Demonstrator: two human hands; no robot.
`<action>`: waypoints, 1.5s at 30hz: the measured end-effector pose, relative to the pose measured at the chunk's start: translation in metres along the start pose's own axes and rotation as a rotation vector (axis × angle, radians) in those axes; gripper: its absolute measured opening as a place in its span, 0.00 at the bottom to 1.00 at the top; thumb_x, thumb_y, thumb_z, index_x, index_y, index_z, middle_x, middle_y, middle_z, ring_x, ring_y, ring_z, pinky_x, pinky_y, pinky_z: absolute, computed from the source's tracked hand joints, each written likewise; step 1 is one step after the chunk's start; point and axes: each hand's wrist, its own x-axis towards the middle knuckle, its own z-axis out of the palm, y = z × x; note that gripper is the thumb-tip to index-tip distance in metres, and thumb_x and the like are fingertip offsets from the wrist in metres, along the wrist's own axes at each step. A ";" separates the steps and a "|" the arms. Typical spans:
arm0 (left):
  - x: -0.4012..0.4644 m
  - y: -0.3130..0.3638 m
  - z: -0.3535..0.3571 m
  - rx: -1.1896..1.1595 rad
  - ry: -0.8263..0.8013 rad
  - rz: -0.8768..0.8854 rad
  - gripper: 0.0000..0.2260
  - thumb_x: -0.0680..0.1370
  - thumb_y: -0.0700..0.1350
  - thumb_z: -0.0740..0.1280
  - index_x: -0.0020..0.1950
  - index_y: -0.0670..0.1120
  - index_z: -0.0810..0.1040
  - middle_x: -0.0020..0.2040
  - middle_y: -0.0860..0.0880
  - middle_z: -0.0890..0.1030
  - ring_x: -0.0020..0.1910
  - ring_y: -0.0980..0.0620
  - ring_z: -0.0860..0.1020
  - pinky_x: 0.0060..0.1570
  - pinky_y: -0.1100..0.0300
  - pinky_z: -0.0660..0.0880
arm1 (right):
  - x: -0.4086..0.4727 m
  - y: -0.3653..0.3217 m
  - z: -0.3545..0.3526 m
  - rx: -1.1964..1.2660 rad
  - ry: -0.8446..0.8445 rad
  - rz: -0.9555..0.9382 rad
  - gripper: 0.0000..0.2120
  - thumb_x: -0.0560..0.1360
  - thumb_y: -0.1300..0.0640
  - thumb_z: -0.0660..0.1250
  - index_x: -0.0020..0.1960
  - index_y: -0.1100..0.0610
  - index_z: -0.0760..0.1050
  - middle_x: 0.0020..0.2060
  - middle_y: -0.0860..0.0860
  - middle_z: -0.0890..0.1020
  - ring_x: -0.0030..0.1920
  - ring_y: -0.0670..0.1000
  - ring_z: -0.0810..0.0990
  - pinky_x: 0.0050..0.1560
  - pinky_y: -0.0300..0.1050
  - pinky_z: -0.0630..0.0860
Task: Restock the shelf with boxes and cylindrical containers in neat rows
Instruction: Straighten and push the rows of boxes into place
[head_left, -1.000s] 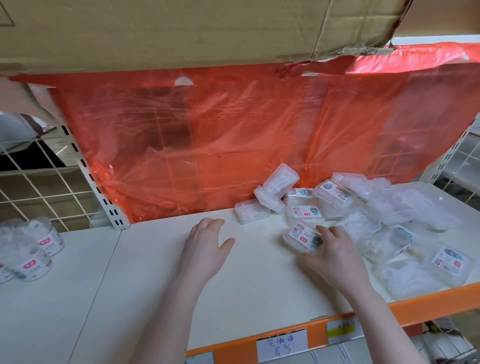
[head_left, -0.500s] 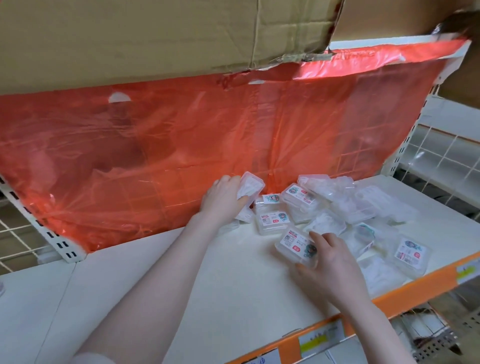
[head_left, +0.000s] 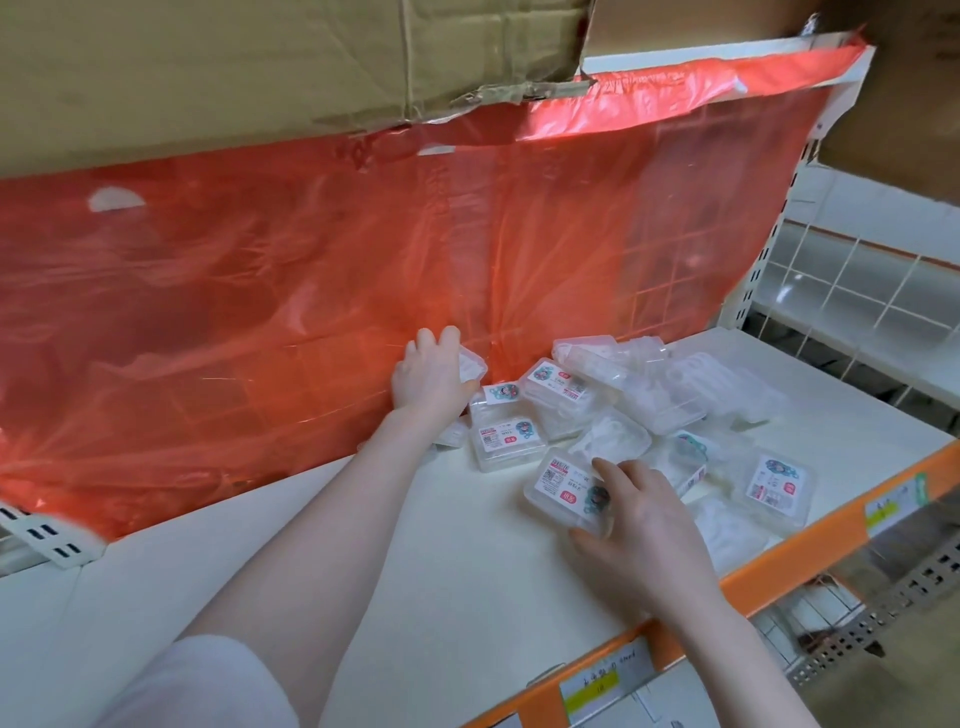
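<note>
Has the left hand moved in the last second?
Yes. The left hand went from the bare shelf back to the red sheet, where it now grips a clear box.

Left arm stretched far forward, bare forearm, white sleeve (head_left: 208, 686) at the elbow. Left hand (head_left: 431, 376) back-up, fingers curled over a small clear box (head_left: 470, 364). Right arm reaches in from lower right. Right hand (head_left: 636, 519) palm-down, thumb and fingers pinching the near end of a labelled clear box (head_left: 566, 486).
</note>
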 end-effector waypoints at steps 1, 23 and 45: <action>-0.001 0.000 0.002 -0.004 0.022 -0.003 0.22 0.74 0.53 0.69 0.63 0.47 0.66 0.60 0.45 0.70 0.60 0.43 0.69 0.54 0.52 0.70 | 0.000 0.000 0.000 0.000 -0.002 -0.004 0.32 0.66 0.50 0.71 0.68 0.58 0.70 0.51 0.53 0.75 0.54 0.56 0.73 0.51 0.47 0.71; -0.045 -0.035 0.003 0.020 -0.191 0.425 0.18 0.74 0.50 0.67 0.63 0.53 0.74 0.58 0.51 0.73 0.59 0.49 0.68 0.59 0.58 0.65 | -0.010 0.004 -0.001 -0.001 -0.037 0.018 0.34 0.69 0.47 0.68 0.72 0.54 0.63 0.57 0.50 0.71 0.59 0.50 0.69 0.55 0.40 0.67; -0.046 -0.012 -0.022 0.494 -0.314 0.613 0.27 0.68 0.55 0.72 0.63 0.48 0.69 0.62 0.49 0.72 0.59 0.48 0.70 0.56 0.57 0.66 | -0.023 0.008 -0.001 0.015 -0.031 0.015 0.34 0.67 0.49 0.69 0.71 0.54 0.65 0.54 0.50 0.72 0.58 0.51 0.69 0.55 0.40 0.66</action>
